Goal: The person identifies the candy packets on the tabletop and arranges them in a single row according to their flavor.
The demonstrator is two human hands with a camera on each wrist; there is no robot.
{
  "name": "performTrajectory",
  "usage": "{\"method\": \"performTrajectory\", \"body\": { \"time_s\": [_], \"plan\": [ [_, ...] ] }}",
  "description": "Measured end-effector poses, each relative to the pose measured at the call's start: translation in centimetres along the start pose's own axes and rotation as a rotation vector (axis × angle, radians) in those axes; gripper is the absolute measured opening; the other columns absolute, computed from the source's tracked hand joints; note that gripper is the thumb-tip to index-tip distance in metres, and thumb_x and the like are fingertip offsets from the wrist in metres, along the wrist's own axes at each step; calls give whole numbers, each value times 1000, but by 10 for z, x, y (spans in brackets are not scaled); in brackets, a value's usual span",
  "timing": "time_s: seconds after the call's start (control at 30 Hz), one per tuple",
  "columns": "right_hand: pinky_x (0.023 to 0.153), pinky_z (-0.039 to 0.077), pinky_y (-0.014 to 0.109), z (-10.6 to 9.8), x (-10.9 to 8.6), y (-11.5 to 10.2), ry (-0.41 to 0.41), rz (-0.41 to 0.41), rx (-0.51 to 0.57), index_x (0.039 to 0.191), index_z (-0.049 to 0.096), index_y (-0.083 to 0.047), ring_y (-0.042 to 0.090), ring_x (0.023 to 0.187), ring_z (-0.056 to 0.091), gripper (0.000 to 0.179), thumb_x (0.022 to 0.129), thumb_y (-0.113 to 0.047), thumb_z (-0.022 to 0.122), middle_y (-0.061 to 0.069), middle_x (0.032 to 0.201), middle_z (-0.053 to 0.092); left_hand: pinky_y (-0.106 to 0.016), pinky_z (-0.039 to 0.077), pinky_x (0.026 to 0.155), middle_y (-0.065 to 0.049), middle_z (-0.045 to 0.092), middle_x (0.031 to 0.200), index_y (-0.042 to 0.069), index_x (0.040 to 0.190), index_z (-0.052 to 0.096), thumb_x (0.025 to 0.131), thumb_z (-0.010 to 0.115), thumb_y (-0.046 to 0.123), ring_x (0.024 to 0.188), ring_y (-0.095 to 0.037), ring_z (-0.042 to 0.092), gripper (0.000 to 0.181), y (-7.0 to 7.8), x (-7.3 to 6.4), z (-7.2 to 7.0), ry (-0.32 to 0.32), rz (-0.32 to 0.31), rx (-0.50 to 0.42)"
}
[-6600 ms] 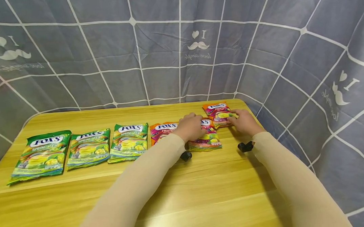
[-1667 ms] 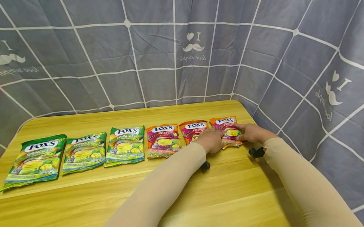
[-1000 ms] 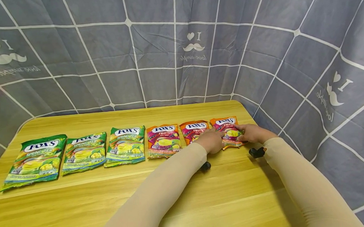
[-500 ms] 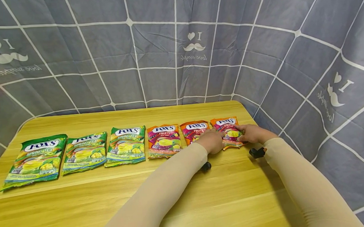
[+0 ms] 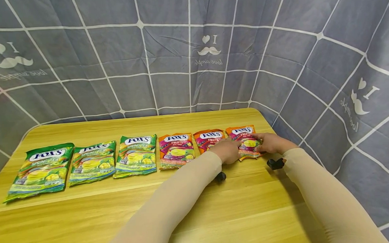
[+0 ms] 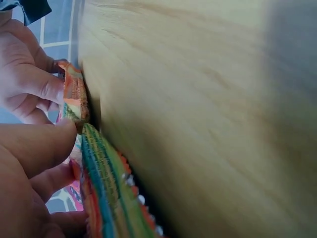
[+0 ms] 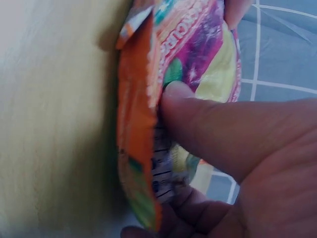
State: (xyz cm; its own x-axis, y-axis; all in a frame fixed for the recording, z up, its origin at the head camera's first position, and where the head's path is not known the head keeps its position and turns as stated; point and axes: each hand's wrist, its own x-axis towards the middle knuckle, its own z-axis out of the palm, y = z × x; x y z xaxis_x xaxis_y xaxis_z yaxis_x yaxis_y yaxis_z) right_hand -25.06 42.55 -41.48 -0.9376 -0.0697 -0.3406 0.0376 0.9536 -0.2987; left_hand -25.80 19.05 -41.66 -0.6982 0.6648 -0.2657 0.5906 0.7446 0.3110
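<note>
Three orange-and-purple Fox's Fruits candy bags lie side by side at the right of the wooden table. My right hand (image 5: 272,143) holds the rightmost candy bag (image 5: 246,151) by its right side. In the right wrist view, its thumb (image 7: 198,121) presses on the printed face and other fingers curl at the edge. My left hand (image 5: 227,151) rests over the middle Fruits bag (image 5: 205,140), covering its lower right part. In the left wrist view, the left thumb (image 6: 47,144) reaches the rightmost bag's edge, with fingertips against the neighbouring bag. The third Fruits bag (image 5: 176,151) lies further left.
Three green Fox's Spring Tea bags continue the row leftward: one beside the Fruits bags (image 5: 135,156), a middle green bag (image 5: 92,164) and a far-left green bag (image 5: 41,171). A grey checked curtain (image 5: 170,90) hangs behind the table (image 5: 250,213) and along its right side.
Since the oldest frame, the rightmost Fruits bag has come forward into line with the row, and my left hand has shifted right. Over the last second, both hands stay almost still.
</note>
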Motion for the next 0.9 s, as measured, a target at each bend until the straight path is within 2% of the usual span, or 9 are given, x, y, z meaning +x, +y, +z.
{"method": "performTrajectory", "body": {
  "time_s": [0.07, 0.17, 0.27, 0.33, 0.43, 0.53, 0.77, 0.9],
  "plan": [
    [113, 43, 63, -1, 1, -1, 2, -8, -5, 163, 37, -5, 41, 121, 57, 76, 98, -25, 73, 35, 148, 55, -49, 26, 131, -1, 27, 175, 33, 166, 34, 109, 54, 44, 165, -25, 16, 61, -3, -2, -3, -2, 17, -6],
    [110, 45, 61, -2, -1, -3, 11, -28, -24, 162, 36, 0, 39, 113, 57, 76, 98, -23, 71, 36, 146, 55, -48, 23, 132, -6, 20, 177, 30, 167, 34, 110, 54, 44, 165, -27, 16, 62, -9, -7, -8, 28, 64, 3],
    [110, 45, 62, -4, -6, -4, 44, -23, -63, 163, 32, 3, 44, 119, 57, 77, 100, -25, 68, 39, 149, 50, -51, 18, 133, -9, 15, 178, 29, 167, 34, 108, 56, 44, 165, -29, 17, 64, -19, -16, -16, 77, 108, 16],
    [114, 42, 66, -5, -9, -7, 79, -22, -91, 162, 32, 4, 52, 131, 52, 77, 101, -27, 67, 42, 152, 46, -55, 17, 133, -9, 16, 178, 29, 167, 34, 108, 58, 45, 165, -29, 17, 66, -28, -24, -22, 110, 124, 51],
    [117, 34, 72, -8, -13, -15, 134, -29, -123, 162, 34, 3, 62, 141, 39, 73, 104, -29, 64, 43, 154, 40, -60, 16, 131, -8, 17, 178, 29, 167, 33, 107, 59, 48, 165, -29, 17, 69, -45, -40, -30, 150, 119, 95],
    [118, 30, 74, -10, -16, -26, 187, -67, -136, 160, 38, 3, 63, 144, 35, 66, 106, -27, 61, 42, 155, 41, -64, 16, 130, -8, 19, 177, 29, 167, 33, 106, 58, 50, 165, -31, 17, 69, -66, -58, -37, 182, 101, 120],
    [120, 35, 68, -9, -24, -57, 310, -154, -131, 153, 50, 4, 55, 143, 43, 54, 107, -22, 60, 36, 151, 50, -69, 16, 127, -13, 26, 175, 24, 167, 35, 105, 58, 55, 163, -38, 20, 73, -117, -106, -45, 265, 45, 103],
    [121, 34, 66, -3, -24, -70, 341, -184, -100, 150, 52, 6, 54, 143, 44, 51, 108, -22, 58, 34, 151, 50, -70, 15, 127, -14, 26, 175, 21, 167, 35, 105, 58, 56, 163, -41, 19, 74, -143, -126, -46, 291, -9, 92]
  ]
}}
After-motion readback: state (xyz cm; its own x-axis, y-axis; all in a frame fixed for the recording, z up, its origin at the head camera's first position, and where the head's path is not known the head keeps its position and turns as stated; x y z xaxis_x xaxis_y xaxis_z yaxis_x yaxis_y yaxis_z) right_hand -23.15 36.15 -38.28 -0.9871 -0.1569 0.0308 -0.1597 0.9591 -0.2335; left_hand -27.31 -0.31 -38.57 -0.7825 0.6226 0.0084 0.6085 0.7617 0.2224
